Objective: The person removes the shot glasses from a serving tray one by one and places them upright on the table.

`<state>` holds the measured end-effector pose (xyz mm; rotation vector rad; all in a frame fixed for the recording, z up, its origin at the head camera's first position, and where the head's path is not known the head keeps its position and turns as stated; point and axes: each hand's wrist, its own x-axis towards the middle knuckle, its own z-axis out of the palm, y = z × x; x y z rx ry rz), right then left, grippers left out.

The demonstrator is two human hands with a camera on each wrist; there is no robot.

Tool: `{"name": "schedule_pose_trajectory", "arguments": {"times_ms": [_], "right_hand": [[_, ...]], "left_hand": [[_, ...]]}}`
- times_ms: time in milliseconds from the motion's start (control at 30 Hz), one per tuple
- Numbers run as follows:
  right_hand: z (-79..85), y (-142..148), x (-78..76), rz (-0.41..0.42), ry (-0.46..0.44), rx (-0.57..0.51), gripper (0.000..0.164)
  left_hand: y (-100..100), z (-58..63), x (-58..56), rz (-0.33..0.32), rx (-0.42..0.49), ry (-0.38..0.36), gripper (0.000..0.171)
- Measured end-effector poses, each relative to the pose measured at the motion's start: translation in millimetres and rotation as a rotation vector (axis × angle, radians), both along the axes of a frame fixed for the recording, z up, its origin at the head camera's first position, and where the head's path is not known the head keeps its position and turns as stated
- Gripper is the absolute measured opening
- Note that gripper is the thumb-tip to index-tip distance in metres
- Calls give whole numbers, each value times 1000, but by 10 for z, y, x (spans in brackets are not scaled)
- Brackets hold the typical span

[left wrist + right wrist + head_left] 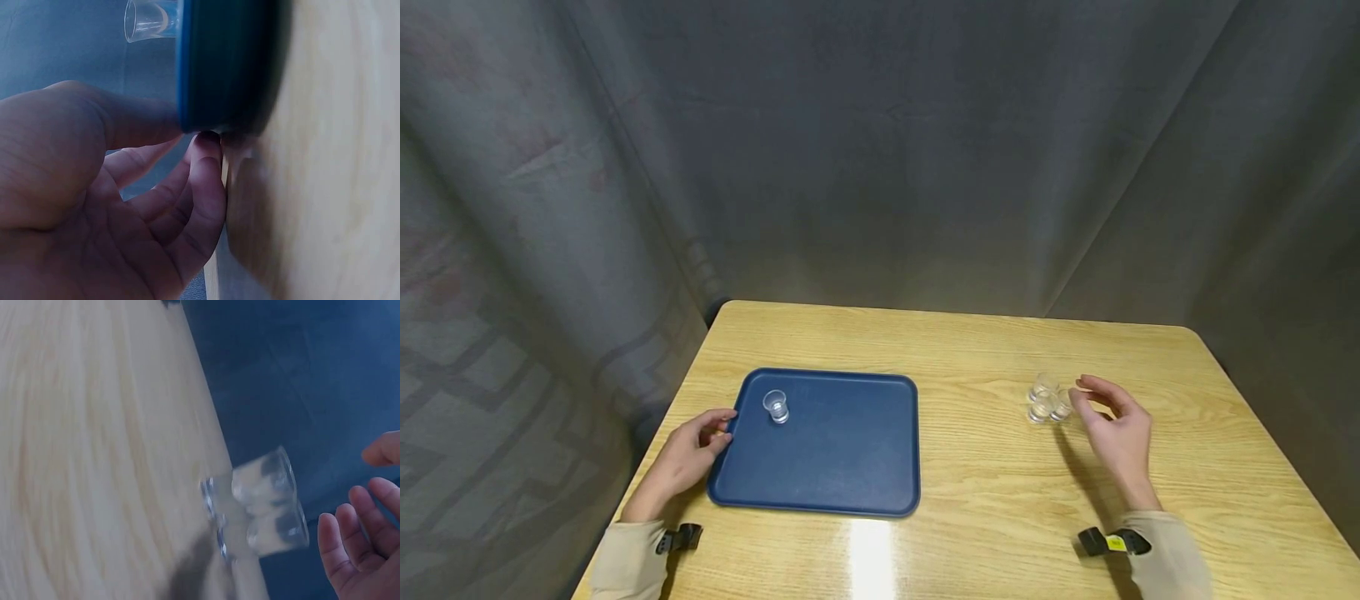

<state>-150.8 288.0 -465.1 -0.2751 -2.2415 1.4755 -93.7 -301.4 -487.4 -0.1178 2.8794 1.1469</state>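
Note:
My left hand (683, 457) is at the left edge of a dark blue tray (835, 467). In the left wrist view the thumb lies against the rim of the tray (219, 69) and a curled finger is tucked at its underside. One clear shot glass (777, 408) stands upright on the tray, toward its back left corner. On the right, three more shot glasses (1042, 407) stand close together on the wood. Just right of them hovers my right hand (1120, 427), thumb and fingers apart around nothing. The right wrist view shows its fingers beyond the rims of the glasses (269, 487).
The wooden table (977, 483) has rounded back corners. A dark grey curtain (887, 167) hangs behind it and along both sides. Bright glare lies on the wood in front of the tray. Each wrist wears a black strap with a small camera (1093, 542).

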Motion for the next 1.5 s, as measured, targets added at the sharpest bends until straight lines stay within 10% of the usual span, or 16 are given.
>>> {"name": "schedule_pose_trajectory", "arguments": {"times_ms": [1500], "right_hand": [[52,-1854,-226,601,-188,-48,34]], "left_hand": [[15,-10,-27,3,-2,6,37]]}}
